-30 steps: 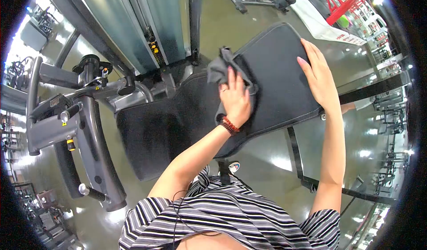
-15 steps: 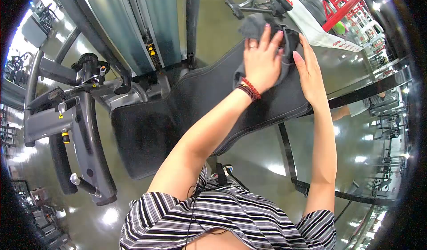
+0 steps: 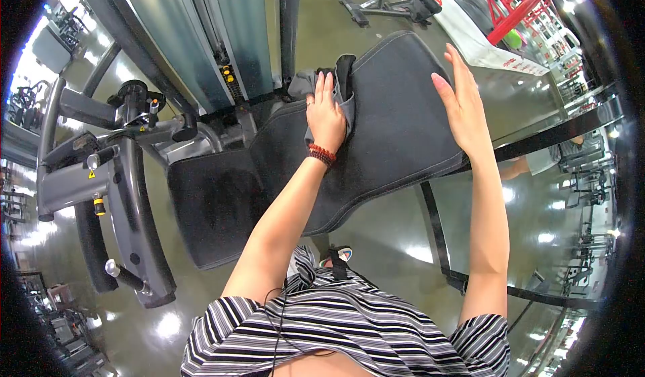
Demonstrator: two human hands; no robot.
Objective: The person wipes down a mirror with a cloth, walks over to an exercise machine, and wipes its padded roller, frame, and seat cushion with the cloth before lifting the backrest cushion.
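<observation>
My left hand (image 3: 326, 118), with a beaded bracelet at the wrist, presses a dark grey cloth (image 3: 341, 89) down on a black padded bench (image 3: 396, 102). Its fingers lie straight and close together over the bunched cloth, part of which is hidden under the palm. At the right edge of the same pad is my right hand (image 3: 465, 112), with nothing in it. Its fingers point up and the thumb stands apart. Whether its palm touches the pad's edge I cannot tell.
A grey exercise machine with handles (image 3: 121, 196) stands at the left, beside a tall weight-stack cover (image 3: 175, 34). Another bench frame (image 3: 390, 1) is at the top. A black curved bar (image 3: 564, 132) and a red rack (image 3: 514, 8) lie to the right.
My left hand has slid the cloth leftwards along the pad, away from its right end. My right hand has stayed near the right edge, thumb slightly higher.
</observation>
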